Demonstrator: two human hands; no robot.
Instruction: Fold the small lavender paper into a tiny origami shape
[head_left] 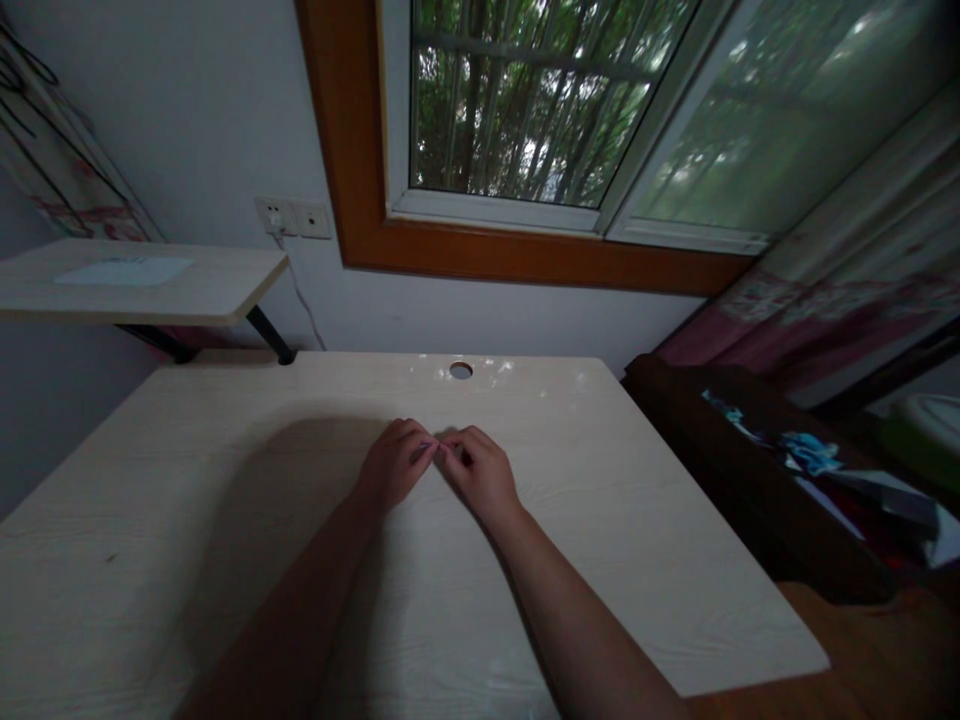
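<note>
Over the middle of the pale wood desk [637,560], my left hand [395,465] and my right hand [480,468] meet at the fingertips. Both are closed in a pinch, thumbs against index fingers. A tiny bluish-purple sliver [425,446] shows at the left fingertips; it is too small to name. Whether the right fingers also hold a part of it is hidden.
A round cable hole [461,371] lies near the desk's back edge. At the back left a raised shelf [247,285] stands on black legs. A cord [301,295] hangs from the wall socket [276,216]. To the right is a dark wooden cabinet [705,450] with blue items on it.
</note>
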